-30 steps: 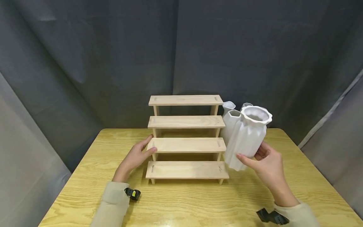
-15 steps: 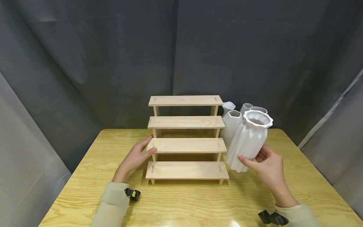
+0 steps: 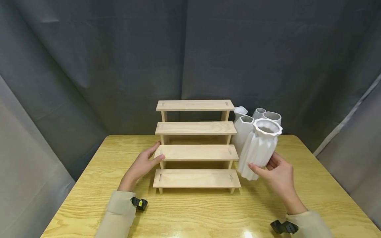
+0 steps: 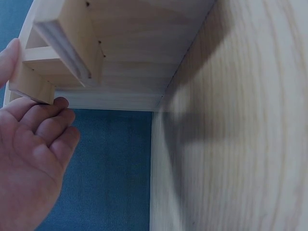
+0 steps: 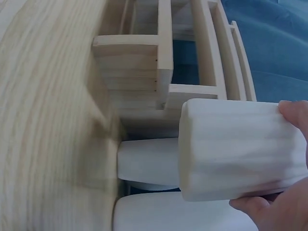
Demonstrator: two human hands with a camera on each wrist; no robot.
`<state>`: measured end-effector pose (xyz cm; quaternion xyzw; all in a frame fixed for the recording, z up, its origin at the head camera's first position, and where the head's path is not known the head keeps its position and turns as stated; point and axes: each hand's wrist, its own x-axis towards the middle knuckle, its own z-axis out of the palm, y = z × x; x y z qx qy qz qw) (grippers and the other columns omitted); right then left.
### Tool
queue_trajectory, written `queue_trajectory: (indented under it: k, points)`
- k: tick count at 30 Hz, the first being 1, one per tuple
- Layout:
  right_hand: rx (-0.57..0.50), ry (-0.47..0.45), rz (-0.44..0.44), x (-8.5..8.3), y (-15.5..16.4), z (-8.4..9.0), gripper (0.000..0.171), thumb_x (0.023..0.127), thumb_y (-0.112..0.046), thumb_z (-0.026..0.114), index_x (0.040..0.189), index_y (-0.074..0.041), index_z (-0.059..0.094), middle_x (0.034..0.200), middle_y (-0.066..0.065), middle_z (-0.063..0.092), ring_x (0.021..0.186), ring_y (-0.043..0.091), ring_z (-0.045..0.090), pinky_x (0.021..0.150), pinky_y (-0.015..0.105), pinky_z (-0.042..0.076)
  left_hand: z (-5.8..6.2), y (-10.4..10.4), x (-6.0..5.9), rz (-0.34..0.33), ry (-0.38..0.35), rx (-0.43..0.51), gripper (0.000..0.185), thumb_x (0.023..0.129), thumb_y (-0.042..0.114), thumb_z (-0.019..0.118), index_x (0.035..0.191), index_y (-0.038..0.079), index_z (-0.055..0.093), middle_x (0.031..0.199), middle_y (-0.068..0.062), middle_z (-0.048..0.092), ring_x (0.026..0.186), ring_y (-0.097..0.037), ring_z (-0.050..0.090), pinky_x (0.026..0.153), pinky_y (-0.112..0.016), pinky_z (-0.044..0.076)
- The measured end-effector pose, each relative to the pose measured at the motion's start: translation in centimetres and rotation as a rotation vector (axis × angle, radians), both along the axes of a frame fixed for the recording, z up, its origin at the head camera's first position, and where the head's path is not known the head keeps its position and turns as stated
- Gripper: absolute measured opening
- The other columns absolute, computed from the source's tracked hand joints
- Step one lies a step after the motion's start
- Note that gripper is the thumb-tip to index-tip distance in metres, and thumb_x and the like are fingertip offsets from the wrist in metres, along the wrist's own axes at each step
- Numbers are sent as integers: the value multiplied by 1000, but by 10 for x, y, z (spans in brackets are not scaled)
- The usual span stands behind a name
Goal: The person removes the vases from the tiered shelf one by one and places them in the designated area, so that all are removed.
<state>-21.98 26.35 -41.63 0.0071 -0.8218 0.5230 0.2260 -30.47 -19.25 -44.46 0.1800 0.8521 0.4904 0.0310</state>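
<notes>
A pale wooden four-board step stand, its boards rising toward the back, faces me; this tiered stand carries nothing. At its left side my left hand grips the second board from the bottom, thumb on top. In the left wrist view the fingers curl at the board's end. My right hand holds a white fluted vase with a scalloped rim, thumb on the near side and fingers behind. The vase leans, mouth up and to the right. The right wrist view has its base off the table.
Behind the held vase, right of the stand, several other white vases stand close together, among them an angular-mouthed vase and a round-mouthed vase. Under everything is a yellow wood-grain table. A dark grey curtain hangs behind.
The fluted vase in my right hand has come down a little and tilted slightly more upright, uncovering more of the vases behind. My left hand and the stand have stayed put.
</notes>
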Motion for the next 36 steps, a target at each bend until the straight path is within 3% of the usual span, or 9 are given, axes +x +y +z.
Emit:
queue_trajectory:
  k: [16,30,36]
  points:
    - [-23,-47,-10,-14,3,-15,74,75,-18,89,137,3,54,124,22,62,102,2,59,82,11,49,1,0,-1,3,5,3,82,96,51,59,158,11,25,161,-3,21,147,-29,19,118,-47,19]
    - [-49,-8,10,-22,1,-27,70,73,-13,90,132,3,58,121,20,64,101,0,60,83,12,49,0,2,-1,9,12,-4,82,95,53,59,158,12,25,161,-2,22,147,-30,20,117,-48,20]
    - [-10,-26,7,-20,-2,-26,71,74,-14,89,134,5,56,123,22,63,104,3,59,85,12,48,31,9,19,-7,-24,-12,72,101,33,59,156,2,24,161,-13,21,146,-36,19,117,-50,19]
